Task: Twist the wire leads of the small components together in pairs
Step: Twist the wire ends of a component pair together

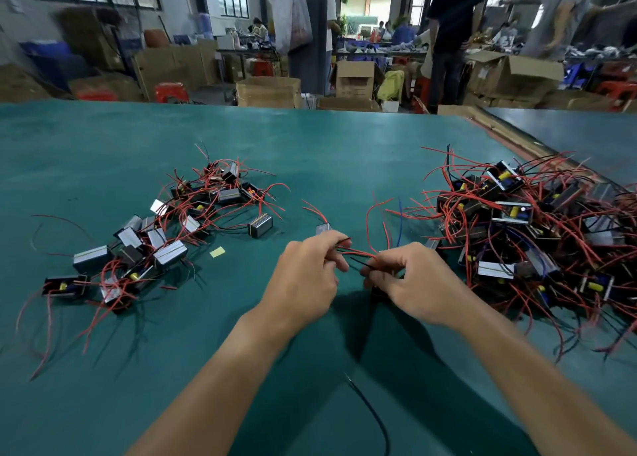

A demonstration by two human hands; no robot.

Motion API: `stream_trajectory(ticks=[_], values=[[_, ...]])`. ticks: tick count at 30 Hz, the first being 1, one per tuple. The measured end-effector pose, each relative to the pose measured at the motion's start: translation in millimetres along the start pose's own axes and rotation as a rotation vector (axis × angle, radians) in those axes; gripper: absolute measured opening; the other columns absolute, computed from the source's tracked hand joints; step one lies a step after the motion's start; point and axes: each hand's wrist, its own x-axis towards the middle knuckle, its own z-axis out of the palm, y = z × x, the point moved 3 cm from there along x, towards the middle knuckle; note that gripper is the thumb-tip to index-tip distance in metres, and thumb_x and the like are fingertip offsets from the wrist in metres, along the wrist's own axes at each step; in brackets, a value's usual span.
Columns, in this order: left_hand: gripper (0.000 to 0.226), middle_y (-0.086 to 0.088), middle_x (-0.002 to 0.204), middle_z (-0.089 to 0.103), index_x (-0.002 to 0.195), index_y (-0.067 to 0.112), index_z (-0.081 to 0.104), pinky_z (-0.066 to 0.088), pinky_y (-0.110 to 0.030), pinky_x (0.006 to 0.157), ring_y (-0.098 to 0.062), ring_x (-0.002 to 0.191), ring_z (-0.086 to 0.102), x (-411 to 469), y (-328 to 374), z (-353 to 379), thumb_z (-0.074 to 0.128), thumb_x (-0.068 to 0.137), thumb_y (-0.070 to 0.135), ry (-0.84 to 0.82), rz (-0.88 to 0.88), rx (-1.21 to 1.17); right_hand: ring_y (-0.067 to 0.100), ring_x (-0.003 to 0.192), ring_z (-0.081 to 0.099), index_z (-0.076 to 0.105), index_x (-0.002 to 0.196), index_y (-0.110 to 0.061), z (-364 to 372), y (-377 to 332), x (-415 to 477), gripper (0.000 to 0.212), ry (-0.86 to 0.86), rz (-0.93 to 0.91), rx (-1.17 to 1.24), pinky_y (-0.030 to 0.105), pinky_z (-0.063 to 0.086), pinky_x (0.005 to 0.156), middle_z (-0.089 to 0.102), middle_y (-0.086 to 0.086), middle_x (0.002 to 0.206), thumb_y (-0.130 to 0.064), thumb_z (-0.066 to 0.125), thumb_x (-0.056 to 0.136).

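The left hand [303,276] is pinching the red and black wire leads [358,254] with curled fingers, and the right hand [413,283] is pinching the same leads from the other side, both just left of the large heap of components [537,228] on the green table [310,145]. A smaller group of components [165,235] is lying well to the left of the heap. One grey component [323,229] is sitting between that group and the heap, just behind the left hand.

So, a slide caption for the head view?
Left hand and right hand pinch wire leads between the left pile and right pile.
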Motion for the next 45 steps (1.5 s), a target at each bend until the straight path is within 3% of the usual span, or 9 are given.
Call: stream_trajectory(ticks=[5, 10, 15, 20, 28, 33, 37, 40, 45], values=[[0.037, 0.012, 0.087, 0.073, 0.102, 0.024, 0.069, 0.052, -0.038, 0.075, -0.022, 0.084, 0.066, -3.2, 5.3, -5.7, 0.051, 0.078, 0.003, 0.057, 0.118, 0.217, 0.010, 0.071, 0.066, 0.069, 0.083, -0.029, -1.0, 0.8, 1.0, 0.012, 0.112, -0.020, -0.053, 0.037, 0.054, 0.077, 0.072, -0.017, 0.071, -0.020, 0.062, 0.086], [0.005, 0.004, 0.073, 0.071, 0.086, 0.019, 0.071, 0.049, -0.023, 0.064, -0.010, 0.058, 0.059, -0.6, 3.2, 2.5, 0.067, 0.085, 0.016, -0.033, -0.151, -0.107, 0.017, 0.065, 0.063, 0.068, 0.074, -0.028, -3.6, -2.3, 0.4, 0.015, 0.158, -0.079, 0.022, 0.041, 0.053, 0.069, 0.068, -0.005, 0.065, -0.024, 0.062, 0.088], [0.006, -0.010, 0.074, 0.070, 0.084, 0.010, 0.066, 0.050, -0.022, 0.052, -0.013, 0.049, 0.058, -0.7, 6.3, 0.1, 0.070, 0.088, 0.008, -0.184, -0.339, -0.533, 0.022, 0.064, 0.059, 0.067, 0.071, -0.021, -6.6, -3.0, -0.2, 0.018, 0.188, -0.104, 0.026, 0.041, 0.051, 0.066, 0.066, -0.001, 0.063, -0.023, 0.064, 0.089], [0.013, -0.006, 0.069, 0.070, 0.084, 0.009, 0.063, 0.053, -0.020, 0.054, -0.013, 0.050, 0.058, -1.7, 3.7, -4.0, 0.069, 0.086, -0.002, -0.250, -0.414, -0.627, 0.024, 0.062, 0.060, 0.065, 0.070, -0.017, -7.9, -0.9, 2.5, 0.019, 0.223, -0.078, 0.052, 0.040, 0.052, 0.065, 0.067, -0.001, 0.062, -0.020, 0.064, 0.088], [0.022, 0.005, 0.075, 0.075, 0.087, 0.024, 0.066, 0.054, -0.026, 0.068, -0.012, 0.062, 0.065, -3.8, 1.5, 2.1, 0.076, 0.077, 0.008, -0.188, -0.207, -0.147, 0.013, 0.057, 0.064, 0.060, 0.071, -0.020, -7.8, -3.1, 0.9, 0.022, 0.201, -0.027, 0.092, 0.033, 0.054, 0.064, 0.070, -0.010, 0.062, -0.011, 0.060, 0.091], [0.029, 0.012, 0.076, 0.072, 0.092, 0.030, 0.050, 0.052, -0.032, 0.073, -0.018, 0.071, 0.063, -3.5, -1.5, -4.3, 0.069, 0.078, 0.013, -0.044, -0.123, 0.128, 0.002, 0.040, 0.048, 0.060, 0.088, -0.017, -9.5, -3.2, 0.4, 0.016, 0.210, -0.037, 0.107, 0.012, 0.035, 0.045, 0.061, -0.016, 0.049, -0.003, 0.054, 0.090], [0.020, 0.015, 0.073, 0.071, 0.087, 0.030, 0.058, 0.046, -0.026, 0.067, -0.005, 0.060, 0.055, -3.0, -3.1, -5.6, 0.068, 0.077, 0.017, -0.044, -0.160, 0.152, 0.004, 0.038, 0.042, 0.056, 0.100, -0.021, -7.2, -2.9, -0.2, 0.027, 0.146, -0.014, 0.163, 0.015, 0.034, 0.042, 0.068, -0.004, 0.060, 0.001, 0.048, 0.088], [0.013, 0.013, 0.073, 0.071, 0.081, 0.027, 0.066, 0.049, -0.025, 0.069, -0.008, 0.065, 0.062, -2.7, -2.4, -4.4, 0.069, 0.075, 0.016, -0.049, -0.172, 0.136, 0.010, 0.047, 0.050, 0.056, 0.098, -0.025, -6.5, -2.2, 0.4, 0.031, 0.137, -0.008, 0.164, 0.021, 0.040, 0.047, 0.064, 0.000, 0.057, 0.002, 0.048, 0.086], [0.020, 0.009, 0.078, 0.067, 0.075, 0.029, 0.056, 0.042, -0.026, 0.063, -0.009, 0.060, 0.052, -4.1, -0.2, -1.9, 0.066, 0.080, 0.012, -0.122, -0.118, 0.127, 0.014, 0.049, 0.049, 0.055, 0.092, -0.027, -3.6, -2.3, 1.7, 0.021, 0.129, -0.029, 0.130, 0.030, 0.045, 0.055, 0.066, 0.007, 0.060, -0.007, 0.049, 0.092]])
